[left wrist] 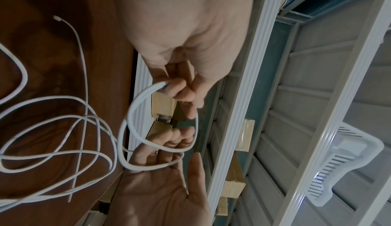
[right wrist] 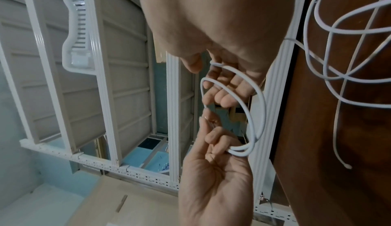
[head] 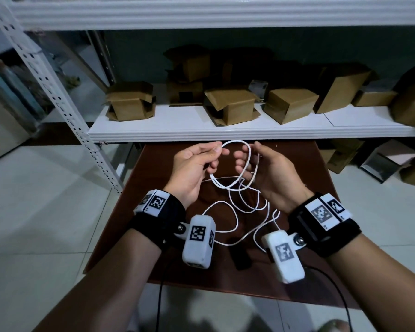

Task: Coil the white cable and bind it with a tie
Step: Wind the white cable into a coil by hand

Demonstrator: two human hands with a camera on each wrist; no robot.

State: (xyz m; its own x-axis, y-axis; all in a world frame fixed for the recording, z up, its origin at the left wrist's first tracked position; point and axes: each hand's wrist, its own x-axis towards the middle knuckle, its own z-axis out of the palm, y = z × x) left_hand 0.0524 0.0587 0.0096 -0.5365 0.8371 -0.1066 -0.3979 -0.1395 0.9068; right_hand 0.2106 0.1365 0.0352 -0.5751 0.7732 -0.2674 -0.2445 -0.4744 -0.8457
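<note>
The white cable (head: 235,185) runs in a couple of small loops between my two hands above the brown table (head: 309,183). My left hand (head: 217,152) pinches one strand with thumb and forefinger, and its lower fingers hold the loops (right wrist: 239,151). My right hand (head: 246,156) faces it, fingers curled, with the loops (left wrist: 156,147) passing round them. The rest of the cable lies in loose tangled curves on the table, one plug end (left wrist: 56,18) lying free. A dark strap-like piece (head: 241,257) lies on the table near my wrists; I cannot tell whether it is the tie.
A white shelf (head: 225,134) stands just behind the table, carrying several cardboard boxes (head: 228,106). A perforated metal upright (head: 65,111) rises at the left. More boxes (head: 340,156) sit on the tiled floor at the right.
</note>
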